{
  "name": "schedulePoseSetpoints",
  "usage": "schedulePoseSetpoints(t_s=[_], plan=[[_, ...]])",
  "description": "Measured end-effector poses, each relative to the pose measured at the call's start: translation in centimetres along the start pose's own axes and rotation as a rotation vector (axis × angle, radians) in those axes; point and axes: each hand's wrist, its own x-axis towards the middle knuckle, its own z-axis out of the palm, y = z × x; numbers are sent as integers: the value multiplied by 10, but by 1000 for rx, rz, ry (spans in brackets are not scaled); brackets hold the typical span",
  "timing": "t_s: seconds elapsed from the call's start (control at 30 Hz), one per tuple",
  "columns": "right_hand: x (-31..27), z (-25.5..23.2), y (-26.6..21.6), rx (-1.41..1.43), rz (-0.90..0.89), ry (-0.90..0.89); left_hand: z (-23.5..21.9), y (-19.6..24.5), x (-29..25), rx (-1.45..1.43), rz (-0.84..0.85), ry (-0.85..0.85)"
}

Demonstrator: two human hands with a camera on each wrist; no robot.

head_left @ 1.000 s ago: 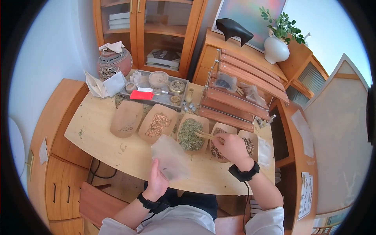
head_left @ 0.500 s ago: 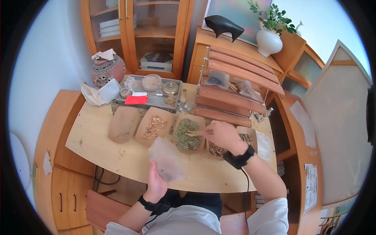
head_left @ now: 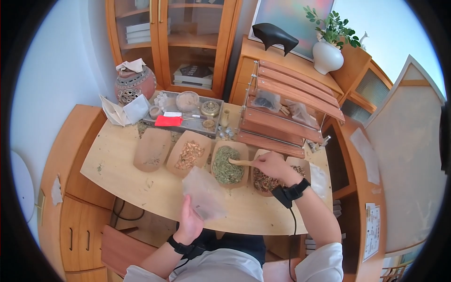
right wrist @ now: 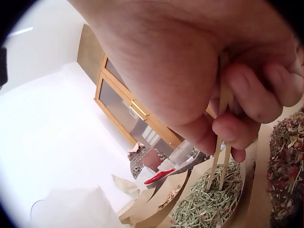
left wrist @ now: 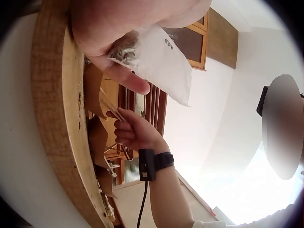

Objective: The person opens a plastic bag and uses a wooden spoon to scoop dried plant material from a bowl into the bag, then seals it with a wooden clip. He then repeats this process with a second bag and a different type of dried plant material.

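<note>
My left hand (head_left: 190, 223) holds a translucent white pouch (head_left: 204, 192) near the table's front edge, thumb on its side. In the left wrist view, some pale dried plant matter shows at the lower end of the pouch (left wrist: 156, 61). My right hand (head_left: 273, 165) pinches a pair of wooden tongs (right wrist: 219, 152) between thumb and fingers. Their tips are down in the dried green herb (head_left: 227, 170), which fills a brown paper tray (head_left: 245, 149). Beneath my right hand sits another tray of reddish-brown dried mix (head_left: 266, 182), partly hidden by the hand.
Left of the herb stand a tray of orange-brown pieces (head_left: 189, 156) and one with a few scraps (head_left: 151, 150). Another tray (head_left: 303, 164) is at the right. Behind are a grey tray of small containers (head_left: 155, 124), a patterned pot (head_left: 136, 87) and a wooden rack (head_left: 272, 120).
My right hand has shifted slightly left, bringing the tongs further over the green herb. Their prongs stood apart earlier and look closer together now. My left hand keeps holding the pouch in much the same place.
</note>
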Motion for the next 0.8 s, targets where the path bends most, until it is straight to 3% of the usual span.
schedulePoseSetpoints(t_s=[0.07, 0.27, 0.57, 0.8], plan=[[-4, 2, -12, 7, -1, -30, 0, 0, 0, -1, -1, 4], [-26, 21, -33, -328, -60, 184, 3, 0, 1, 23, 1, 30], [-38, 19, -29, -417, -102, 242, 6, 2, -1, 17, -9, 32], [-39, 6, -12, -141, -31, 217, 21, 20, -3, 67, -81, 48]])
